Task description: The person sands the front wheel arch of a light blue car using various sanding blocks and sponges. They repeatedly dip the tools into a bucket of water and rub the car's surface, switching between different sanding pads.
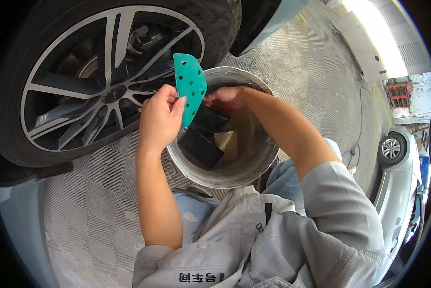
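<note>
My left hand (pixel 164 115) pinches a green sanding disc (pixel 190 81) with small round holes, seen as a half-round shape. The disc stands upright over the left rim of a grey bucket (pixel 266 168). Inside the bucket's far side is my right hand (pixel 227 98), its fingers curled close behind the disc's edge. What those fingers hold, if anything, is hidden. Below them in the bucket lie a black block (pixel 201 148), another dark piece (pixel 210 118) and a tan block (pixel 226 145).
A car wheel (pixel 113 93) with dark and silver spokes stands close at the left, beside the bucket. Patterned floor tiles (pixel 90 206) surround it. At the far right are a silver car (pixel 397 192), a red rack-like object (pixel 400 95) and a cable (pixel 359 125) on the floor.
</note>
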Demonstrator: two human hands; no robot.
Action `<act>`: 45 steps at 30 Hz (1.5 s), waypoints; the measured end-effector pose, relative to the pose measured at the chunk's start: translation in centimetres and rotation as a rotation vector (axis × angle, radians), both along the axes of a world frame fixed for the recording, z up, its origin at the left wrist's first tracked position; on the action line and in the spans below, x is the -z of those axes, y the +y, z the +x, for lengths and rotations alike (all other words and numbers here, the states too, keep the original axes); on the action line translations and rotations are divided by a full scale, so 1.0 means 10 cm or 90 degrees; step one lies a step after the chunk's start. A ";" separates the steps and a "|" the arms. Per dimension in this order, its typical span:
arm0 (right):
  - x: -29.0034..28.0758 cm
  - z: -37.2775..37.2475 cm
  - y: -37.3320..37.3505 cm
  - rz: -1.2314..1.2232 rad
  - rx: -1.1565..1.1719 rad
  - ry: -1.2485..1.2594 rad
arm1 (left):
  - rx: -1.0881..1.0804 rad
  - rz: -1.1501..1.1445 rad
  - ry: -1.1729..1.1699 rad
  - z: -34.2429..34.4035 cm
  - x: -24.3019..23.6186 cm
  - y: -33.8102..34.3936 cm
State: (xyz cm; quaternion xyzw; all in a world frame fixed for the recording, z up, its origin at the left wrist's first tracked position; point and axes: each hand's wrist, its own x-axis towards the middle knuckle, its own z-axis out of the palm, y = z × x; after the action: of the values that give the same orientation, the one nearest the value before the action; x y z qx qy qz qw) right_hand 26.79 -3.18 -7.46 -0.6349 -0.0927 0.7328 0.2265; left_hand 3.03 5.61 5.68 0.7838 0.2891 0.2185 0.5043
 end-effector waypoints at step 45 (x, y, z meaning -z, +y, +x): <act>-1.23 -0.22 -0.55 0.289 -0.032 -0.119 | -0.010 -0.218 0.100 0.19 -0.03 -0.34</act>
State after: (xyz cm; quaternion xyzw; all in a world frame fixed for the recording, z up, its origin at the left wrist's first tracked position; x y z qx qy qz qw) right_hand 24.60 -8.66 4.85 -0.6301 -0.2913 0.6366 0.3360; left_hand 4.89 2.25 5.97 0.6988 0.3669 0.1081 0.6045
